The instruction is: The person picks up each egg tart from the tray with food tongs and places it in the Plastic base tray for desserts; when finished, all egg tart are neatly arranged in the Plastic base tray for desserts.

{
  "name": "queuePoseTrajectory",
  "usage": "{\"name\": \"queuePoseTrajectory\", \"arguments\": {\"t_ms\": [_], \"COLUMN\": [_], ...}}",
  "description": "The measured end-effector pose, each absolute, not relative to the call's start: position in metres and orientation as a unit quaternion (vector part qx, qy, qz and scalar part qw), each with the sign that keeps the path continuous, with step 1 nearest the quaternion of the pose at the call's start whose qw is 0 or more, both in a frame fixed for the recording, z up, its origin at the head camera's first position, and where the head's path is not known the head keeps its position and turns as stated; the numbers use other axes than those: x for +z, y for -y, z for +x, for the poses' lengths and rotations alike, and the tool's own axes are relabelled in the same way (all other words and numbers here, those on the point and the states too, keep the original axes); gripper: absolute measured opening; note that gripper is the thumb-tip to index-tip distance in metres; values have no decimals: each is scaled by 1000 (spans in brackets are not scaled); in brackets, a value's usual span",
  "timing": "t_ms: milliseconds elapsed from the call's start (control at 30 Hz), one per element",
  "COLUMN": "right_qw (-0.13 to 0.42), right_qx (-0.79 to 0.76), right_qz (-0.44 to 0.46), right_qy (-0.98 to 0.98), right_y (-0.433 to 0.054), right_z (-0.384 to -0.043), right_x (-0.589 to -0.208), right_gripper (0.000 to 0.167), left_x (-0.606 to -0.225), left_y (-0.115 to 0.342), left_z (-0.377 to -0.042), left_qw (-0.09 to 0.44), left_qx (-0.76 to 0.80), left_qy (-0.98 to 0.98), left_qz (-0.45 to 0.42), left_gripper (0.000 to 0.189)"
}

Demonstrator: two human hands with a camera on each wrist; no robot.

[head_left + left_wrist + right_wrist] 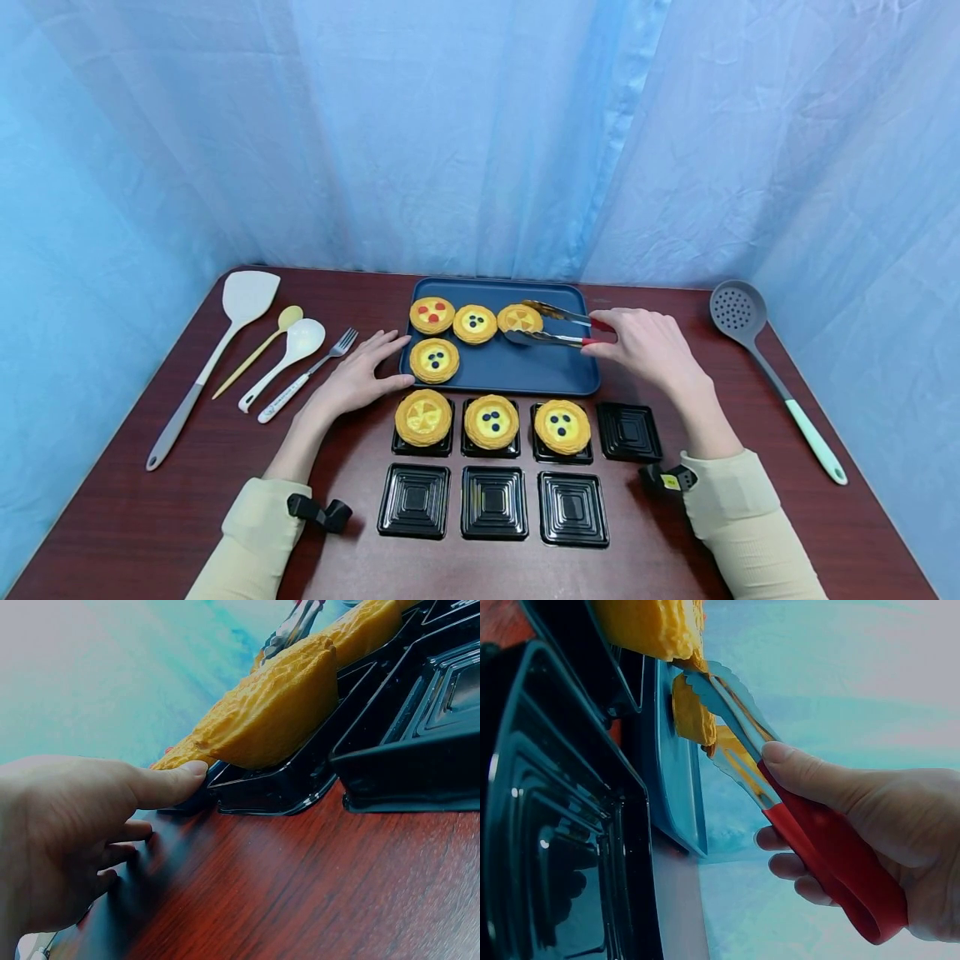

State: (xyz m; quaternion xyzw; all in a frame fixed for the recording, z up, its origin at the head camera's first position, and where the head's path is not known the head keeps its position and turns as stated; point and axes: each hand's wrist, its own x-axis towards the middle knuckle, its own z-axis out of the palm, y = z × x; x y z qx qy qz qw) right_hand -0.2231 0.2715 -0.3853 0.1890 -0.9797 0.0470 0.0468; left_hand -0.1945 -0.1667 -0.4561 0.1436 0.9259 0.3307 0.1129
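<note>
Red-handled metal tongs (pixel 810 847) are gripped in my right hand (pixel 645 342), thumb on one arm and fingers on the other. Their spread tips lie on either side of an egg tart with a wedge-patterned top (pixel 517 318), at the back of the dark blue tray (pixel 525 375). My left hand (pixel 363 375) lies at the tray's left edge, fingers extended and fingertips right at the rim. On the tray are also a tart with red dots (pixel 432 315) and two with dark berries, one at the back (pixel 475 323) and one at the front (pixel 434 360).
In front of the tray, three black square boxes hold tarts, such as the wedge-topped one (pixel 423 418). Several more boxes hold none, one at right (pixel 628 432). Left lie a spatula (pixel 247 296), two spoons (pixel 303 340) and a fork (pixel 341 343); right, a slotted skimmer (pixel 738 310).
</note>
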Motion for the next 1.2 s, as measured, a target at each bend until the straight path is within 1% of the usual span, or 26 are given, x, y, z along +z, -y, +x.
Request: {"name": "queuePoseTrajectory", "arguments": {"t_ms": [733,967,1200], "right_qw": [43,51,62], "right_qx": [51,56,71], "right_qz": [185,177,173], "right_qy": [981,981,980], "right_y": [-272,-281,-300], "right_z": [-222,-212,-192], "right_x": [-385,-382,-381], "right_gripper": [60,59,58], "left_x": [-457,-458,-458], "left_y": [167,167,168], "left_z": [-194,-195,-197], "left_qw": [113,108,115], "left_qx": [332,337,330], "left_qy": [-925,-923,-926], "left_qz": [145,149,146], "left_gripper": [76,76,77]}}
